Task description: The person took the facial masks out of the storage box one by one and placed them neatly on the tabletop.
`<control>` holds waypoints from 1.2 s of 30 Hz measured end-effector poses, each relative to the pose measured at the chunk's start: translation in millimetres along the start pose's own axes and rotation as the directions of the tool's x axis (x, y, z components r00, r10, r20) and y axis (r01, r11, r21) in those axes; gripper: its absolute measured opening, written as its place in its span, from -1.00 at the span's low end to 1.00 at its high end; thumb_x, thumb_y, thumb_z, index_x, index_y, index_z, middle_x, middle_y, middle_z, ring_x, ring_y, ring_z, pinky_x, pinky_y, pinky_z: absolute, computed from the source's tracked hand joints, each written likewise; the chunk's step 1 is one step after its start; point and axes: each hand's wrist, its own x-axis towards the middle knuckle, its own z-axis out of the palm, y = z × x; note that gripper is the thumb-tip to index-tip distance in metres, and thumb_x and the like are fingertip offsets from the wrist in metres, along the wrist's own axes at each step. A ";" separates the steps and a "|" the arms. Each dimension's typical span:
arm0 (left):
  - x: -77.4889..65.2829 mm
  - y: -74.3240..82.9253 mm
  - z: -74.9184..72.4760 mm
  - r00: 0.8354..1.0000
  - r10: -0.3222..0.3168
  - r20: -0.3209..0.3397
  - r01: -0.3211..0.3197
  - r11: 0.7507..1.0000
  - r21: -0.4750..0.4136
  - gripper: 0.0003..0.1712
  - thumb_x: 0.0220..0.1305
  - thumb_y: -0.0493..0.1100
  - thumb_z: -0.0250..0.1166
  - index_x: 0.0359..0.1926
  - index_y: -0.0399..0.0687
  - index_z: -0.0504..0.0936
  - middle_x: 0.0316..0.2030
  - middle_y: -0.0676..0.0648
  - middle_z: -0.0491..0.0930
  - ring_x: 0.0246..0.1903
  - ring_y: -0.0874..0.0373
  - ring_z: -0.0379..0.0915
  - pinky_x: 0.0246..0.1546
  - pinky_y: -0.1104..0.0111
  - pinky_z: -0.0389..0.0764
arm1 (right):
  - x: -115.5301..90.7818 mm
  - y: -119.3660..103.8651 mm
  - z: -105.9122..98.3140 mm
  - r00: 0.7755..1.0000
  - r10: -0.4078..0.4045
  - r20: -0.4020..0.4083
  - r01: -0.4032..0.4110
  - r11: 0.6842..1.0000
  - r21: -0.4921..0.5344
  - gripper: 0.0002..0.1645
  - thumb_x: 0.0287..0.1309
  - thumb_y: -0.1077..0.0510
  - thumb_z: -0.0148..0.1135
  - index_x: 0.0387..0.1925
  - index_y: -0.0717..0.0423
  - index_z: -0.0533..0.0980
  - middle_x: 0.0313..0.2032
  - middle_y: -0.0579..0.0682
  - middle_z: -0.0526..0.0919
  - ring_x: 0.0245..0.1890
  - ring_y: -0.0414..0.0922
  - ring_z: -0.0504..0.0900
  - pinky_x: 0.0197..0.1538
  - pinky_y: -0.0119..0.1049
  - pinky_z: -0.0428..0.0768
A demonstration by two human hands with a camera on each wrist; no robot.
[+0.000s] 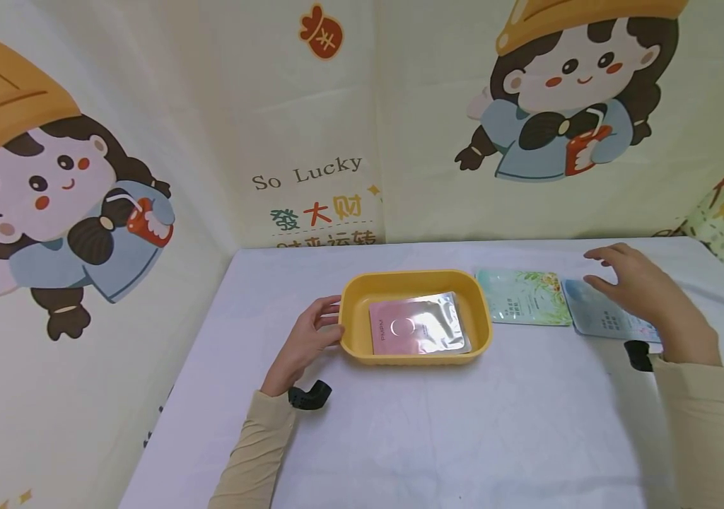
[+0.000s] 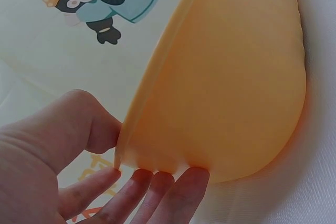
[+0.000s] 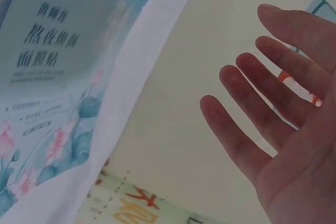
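A yellow plastic tray [image 1: 416, 359] stands on the table, with a pink and silver sachet [image 1: 400, 329] lying in it over at least one more. My left hand [image 1: 307, 336] touches the tray's left end. In the left wrist view, its thumb and fingertips [image 2: 191, 179] rest against the outer wall near the rim. To the right of the tray lie a green flowered face mask packet [image 1: 524, 298] and a blue face mask packet [image 1: 604, 311]. Over the blue packet hovers my right hand [image 1: 648, 293], fingers spread and holding nothing; it partly hides that packet in the head view.
White cloth [image 1: 432, 424] covers the table. Behind and to the left hang cream curtains [image 1: 425, 198] printed with cartoon figures. The two packets lie close together, and the green one reaches the tray's right edge. A black strap piece [image 1: 311, 396] sits on my left wrist.
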 end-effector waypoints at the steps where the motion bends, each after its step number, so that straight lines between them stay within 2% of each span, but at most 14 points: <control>1: 0.1 -0.1 -0.3 1.000 0.004 0.004 -0.004 1.000 -0.003 -0.32 0.19 -0.28 0.27 0.36 0.06 0.37 0.24 -0.14 0.44 0.20 -0.08 0.44 -0.05 0.22 0.71 | 0.7 -3.4 0.2 1.000 -0.008 -0.002 0.008 1.000 -0.006 -0.44 0.21 0.27 0.27 0.19 0.44 0.36 0.09 0.49 0.34 0.07 0.40 0.37 0.10 0.40 0.40; 9: 1.6 -1.2 -2.5 1.000 0.011 0.016 -0.011 1.000 -0.014 -0.32 0.20 -0.31 0.26 0.36 0.04 0.37 0.25 -0.15 0.43 0.21 -0.07 0.43 -0.04 0.24 0.70 | 5.7 -27.6 -0.5 1.000 -0.022 0.018 0.023 1.000 -0.021 -0.40 0.22 0.26 0.28 0.23 0.41 0.34 0.12 0.46 0.34 0.12 0.39 0.33 0.14 0.39 0.39; 17: 1.9 -0.8 -4.0 1.000 0.007 0.019 -0.007 1.000 -0.004 -0.32 0.22 -0.31 0.26 0.37 0.03 0.36 0.27 -0.15 0.42 0.22 -0.08 0.43 -0.03 0.23 0.70 | 5.5 -47.6 -0.2 0.999 -0.043 -0.008 0.042 0.999 -0.018 -0.41 0.21 0.24 0.31 0.22 0.38 0.37 0.13 0.43 0.35 0.13 0.36 0.31 0.18 0.39 0.37; 36: 5.7 0.3 -7.5 1.000 -0.002 0.019 0.002 1.000 0.002 -0.31 0.21 -0.27 0.29 0.37 0.06 0.36 0.27 -0.15 0.42 0.22 -0.08 0.42 -0.04 0.22 0.70 | 6.2 -96.4 7.7 0.993 -0.110 -0.030 0.110 0.994 -0.026 -0.41 0.21 0.17 0.33 0.24 0.26 0.41 0.17 0.33 0.41 0.16 0.30 0.42 0.11 0.29 0.52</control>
